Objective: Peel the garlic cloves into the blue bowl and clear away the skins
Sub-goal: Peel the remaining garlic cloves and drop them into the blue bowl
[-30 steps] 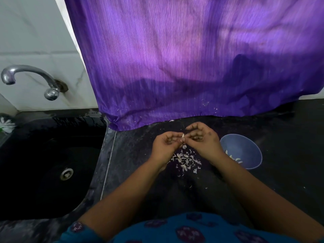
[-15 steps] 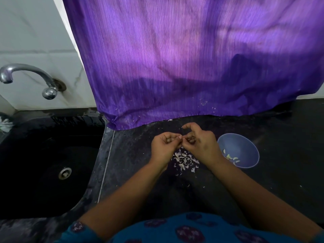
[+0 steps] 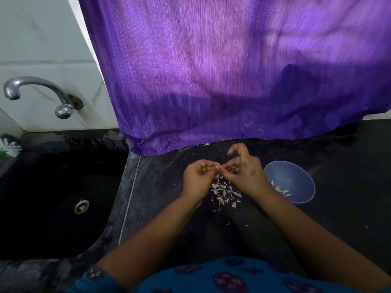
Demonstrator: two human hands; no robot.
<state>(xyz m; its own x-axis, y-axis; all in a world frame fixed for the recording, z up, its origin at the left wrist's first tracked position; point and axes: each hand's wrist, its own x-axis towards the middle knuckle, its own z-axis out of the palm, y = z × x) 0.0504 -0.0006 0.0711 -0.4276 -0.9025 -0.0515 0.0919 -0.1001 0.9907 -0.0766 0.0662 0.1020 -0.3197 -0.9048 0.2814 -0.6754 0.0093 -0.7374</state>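
My left hand (image 3: pixel 196 178) and my right hand (image 3: pixel 245 171) meet fingertip to fingertip above the dark counter (image 3: pixel 165 187). Between them they pinch a small pale garlic clove (image 3: pixel 219 167), mostly hidden by the fingers. My right index finger arches up away from the clove. Below the hands lies a heap of white garlic skins (image 3: pixel 224 192) on the counter. The blue bowl (image 3: pixel 294 178) stands just right of my right hand, with a few peeled cloves (image 3: pixel 282 190) in its bottom.
A black sink (image 3: pixel 53 197) with a metal drain fills the left, under a chrome tap (image 3: pixel 38 92). A purple cloth (image 3: pixel 232 81) hangs down to the counter's back edge. Stray skin flecks lie nearer me on the counter.
Both hands stay together over the skin heap, working the clove. My right index finger has lifted and arched upward; a second ago the clove's pale tip showed between the fingers.
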